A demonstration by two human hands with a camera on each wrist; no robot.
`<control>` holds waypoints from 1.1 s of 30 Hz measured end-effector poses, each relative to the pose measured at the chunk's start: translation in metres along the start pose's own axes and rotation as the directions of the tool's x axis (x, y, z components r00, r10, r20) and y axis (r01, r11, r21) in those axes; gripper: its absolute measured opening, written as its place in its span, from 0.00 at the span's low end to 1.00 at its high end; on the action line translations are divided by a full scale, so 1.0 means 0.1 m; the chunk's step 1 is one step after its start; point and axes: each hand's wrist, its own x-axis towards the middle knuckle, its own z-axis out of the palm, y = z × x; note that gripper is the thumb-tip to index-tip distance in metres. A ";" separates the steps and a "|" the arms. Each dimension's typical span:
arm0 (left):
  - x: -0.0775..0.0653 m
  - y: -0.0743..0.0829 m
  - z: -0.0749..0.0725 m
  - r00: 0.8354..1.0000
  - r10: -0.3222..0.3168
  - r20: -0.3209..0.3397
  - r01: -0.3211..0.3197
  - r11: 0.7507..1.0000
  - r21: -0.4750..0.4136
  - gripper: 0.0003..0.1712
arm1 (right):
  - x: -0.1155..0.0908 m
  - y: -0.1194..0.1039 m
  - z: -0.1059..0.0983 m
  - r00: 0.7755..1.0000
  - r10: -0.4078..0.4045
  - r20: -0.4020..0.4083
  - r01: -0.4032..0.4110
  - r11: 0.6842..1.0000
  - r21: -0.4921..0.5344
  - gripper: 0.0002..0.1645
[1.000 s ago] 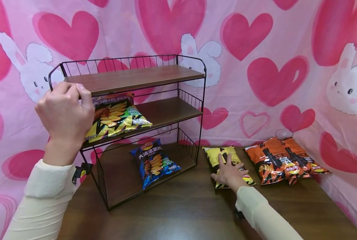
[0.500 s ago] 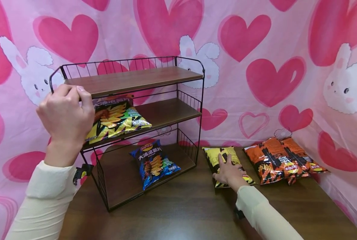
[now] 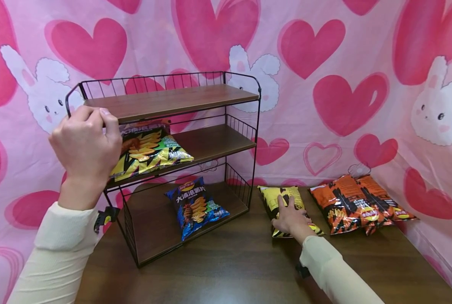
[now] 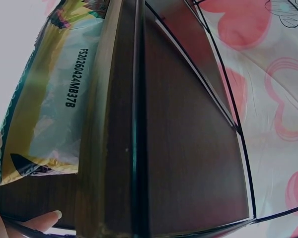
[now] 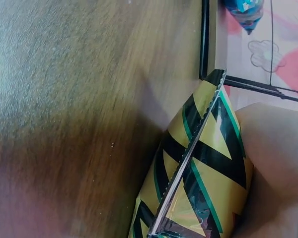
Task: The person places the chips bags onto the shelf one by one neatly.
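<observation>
My left hand (image 3: 86, 141) grips the upper left corner of the black wire shelf rack (image 3: 172, 101), fingers curled round its frame. In the left wrist view a fingertip (image 4: 47, 220) shows by the rack's edge, below a yellow chip bag (image 4: 59, 99). That chip bag lies on the middle shelf, partly behind my left hand in the head view. On the table right of the rack, my right hand (image 3: 292, 217) grips another yellow-and-black chip bag (image 3: 269, 198) from above, thumb toward its left side. In the right wrist view this bag's striped end (image 5: 203, 158) lies against the hand.
A blue chip bag (image 3: 195, 207) leans on the bottom shelf. Orange chip bags (image 3: 347, 202) lie overlapping on the wooden table (image 3: 226, 270), right of my right hand. A pink heart-patterned cloth (image 3: 336, 38) hangs behind.
The fingers of my right hand have drawn in from a wide spread and closed on the yellow chip bag. My left hand keeps its place on the rack.
</observation>
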 end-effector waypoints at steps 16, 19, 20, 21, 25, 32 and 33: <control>0.00 0.00 0.01 1.000 0.002 0.005 -0.002 1.000 -0.003 0.34 | -0.03 0.03 -0.12 0.998 -0.044 0.052 0.040 0.995 0.089 0.55; 0.01 -0.01 0.01 1.000 0.001 0.007 -0.001 1.000 0.002 0.35 | -0.03 0.03 -0.16 0.996 -0.075 0.041 0.071 0.993 0.098 0.55; 0.01 -0.01 0.01 1.000 0.001 0.006 -0.001 1.000 0.002 0.35 | -0.04 0.03 -0.17 0.996 -0.080 0.036 0.076 0.991 0.108 0.55; 0.01 -0.01 0.00 1.000 0.003 0.006 -0.003 1.000 0.003 0.35 | -0.05 0.03 -0.18 0.996 -0.082 0.038 0.077 0.991 0.112 0.55; 0.00 -0.01 0.01 1.000 0.003 0.008 -0.003 1.000 0.000 0.34 | -0.08 0.04 -0.25 0.996 -0.067 0.059 0.056 0.983 0.177 0.55; 0.00 -0.01 0.00 1.000 -0.006 0.021 0.006 1.000 0.001 0.33 | -0.10 0.09 -0.35 0.989 -0.074 0.129 0.021 0.927 0.374 0.56; 0.00 -0.01 0.00 1.000 -0.005 0.020 0.005 1.000 -0.001 0.33 | -0.10 0.09 -0.36 0.987 -0.078 0.139 0.017 0.917 0.398 0.56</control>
